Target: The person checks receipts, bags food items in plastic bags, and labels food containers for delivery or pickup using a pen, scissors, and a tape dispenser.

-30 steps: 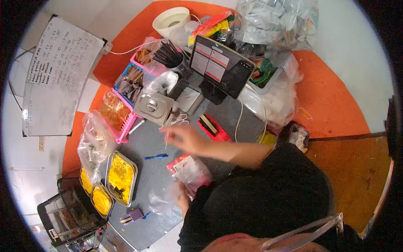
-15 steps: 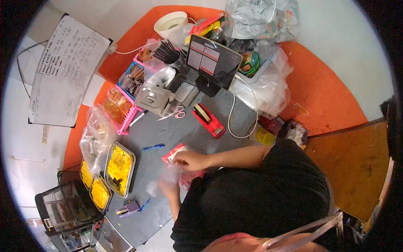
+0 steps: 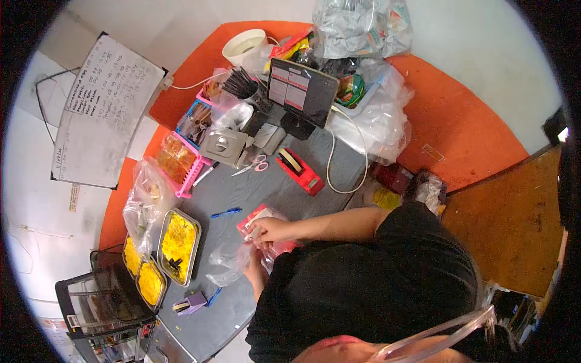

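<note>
A clear plastic bag [image 3: 227, 270] spreads over the grey table in front of my body. My left hand [image 3: 255, 270] is closed on it, with its fingers partly hidden by the film. My right hand [image 3: 270, 231] is pinched at the bag's upper edge, just above the left hand. Under and beside my right hand lies a red packet [image 3: 259, 216] with a white patch, partly wrapped in clear film. More of the red pack shows between my wrists. A blue pen [image 3: 226, 212] lies a little beyond the packet.
Trays of yellow food [image 3: 180, 245] stand at the left with a plastic bag [image 3: 148, 196]. A red tape dispenser [image 3: 301, 172], scissors [image 3: 252, 166], a tablet [image 3: 301, 91] and a steel container [image 3: 223, 146] are farther back. A purple stapler-like item [image 3: 190, 302] lies near the front edge.
The bag has spread out lower on the table and looks less blurred. My right hand has moved slightly, now pinched at the bag's edge. The whole view has shifted a little.
</note>
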Demonstrator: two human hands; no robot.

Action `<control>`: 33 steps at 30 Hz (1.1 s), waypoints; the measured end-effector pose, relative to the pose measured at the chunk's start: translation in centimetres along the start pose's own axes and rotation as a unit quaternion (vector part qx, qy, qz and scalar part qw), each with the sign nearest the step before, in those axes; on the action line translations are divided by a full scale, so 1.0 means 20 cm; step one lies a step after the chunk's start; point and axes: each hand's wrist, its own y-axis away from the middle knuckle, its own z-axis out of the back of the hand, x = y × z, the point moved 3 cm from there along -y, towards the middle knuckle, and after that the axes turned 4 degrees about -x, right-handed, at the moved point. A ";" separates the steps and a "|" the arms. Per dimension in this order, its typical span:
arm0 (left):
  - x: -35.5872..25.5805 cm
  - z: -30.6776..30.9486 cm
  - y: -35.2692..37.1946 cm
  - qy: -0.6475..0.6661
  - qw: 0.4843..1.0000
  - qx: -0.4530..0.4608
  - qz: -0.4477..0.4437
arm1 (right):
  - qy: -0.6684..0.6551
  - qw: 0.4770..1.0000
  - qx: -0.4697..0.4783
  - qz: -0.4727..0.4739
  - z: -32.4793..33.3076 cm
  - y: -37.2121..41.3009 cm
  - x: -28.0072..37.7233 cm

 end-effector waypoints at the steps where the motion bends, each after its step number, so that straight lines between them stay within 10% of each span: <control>1: -0.01 -0.01 0.01 0.001 1.000 0.001 0.001 | 0.002 1.000 -0.001 0.000 0.01 -0.01 -0.02; 15: -0.09 0.01 0.02 -0.223 0.955 0.041 -0.193 | -0.027 0.998 -0.017 -0.052 0.01 -0.01 -0.04; 24: -0.03 0.02 0.02 -0.056 0.991 0.022 -0.118 | -0.058 0.997 0.015 -0.042 0.00 0.01 -0.03; 33: -0.06 0.03 0.03 -0.196 0.965 0.058 -0.163 | -0.031 0.998 -0.036 -0.037 0.00 0.00 -0.05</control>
